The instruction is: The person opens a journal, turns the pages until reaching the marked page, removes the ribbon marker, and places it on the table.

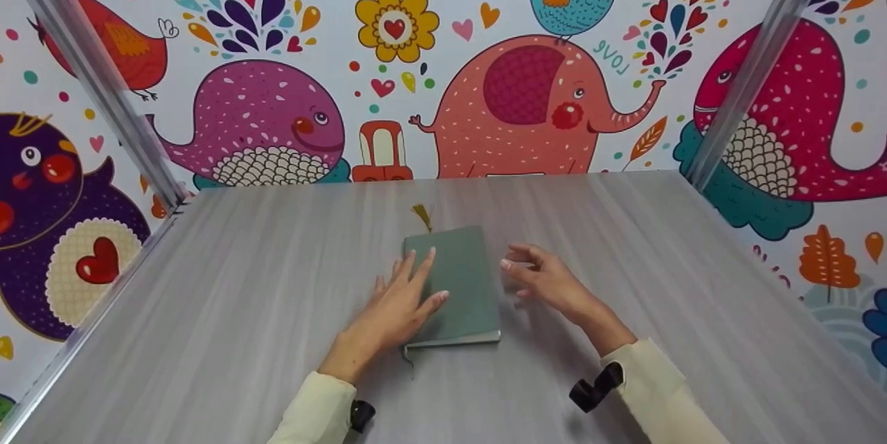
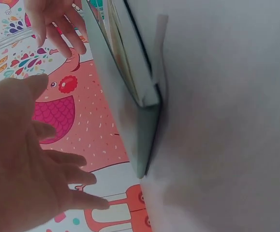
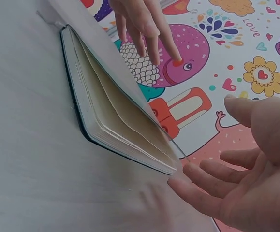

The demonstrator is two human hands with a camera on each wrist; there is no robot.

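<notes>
Nearest, to either side below the green notebook (image 1: 466, 285), are the left sleeve (image 1: 315, 409) and the right sleeve (image 1: 669, 388), a black wrist device (image 1: 597, 387) on the latter; a thin ribbon (image 1: 407, 357) trails from the notebook's near left corner; it could fold underneath if the notebook were dragged towards the person. The left hand (image 1: 395, 302) hovers over the notebook's left part, fingers spread, holding nothing; the right hand (image 1: 551, 281) stands just off the notebook's right edge, fingers loosely bent, likewise without a hold; since neither hand steadies it, a nudge from one side alone would probably swivel or skid it; a fingertip catching only the top cover might flip it up and splay the pages, which part slightly in the right wrist view. The notebook itself lies on the table (image 1: 242, 291), between the hands; its cover is plain, muted green, smooth and squared at the corners; its page block is pale cream, its cover edge dark. Beyond the notebook's far left corner sits a gold tassel (image 1: 421, 215); farther behind the notebook rises the patterned wall (image 1: 457, 1).
</notes>
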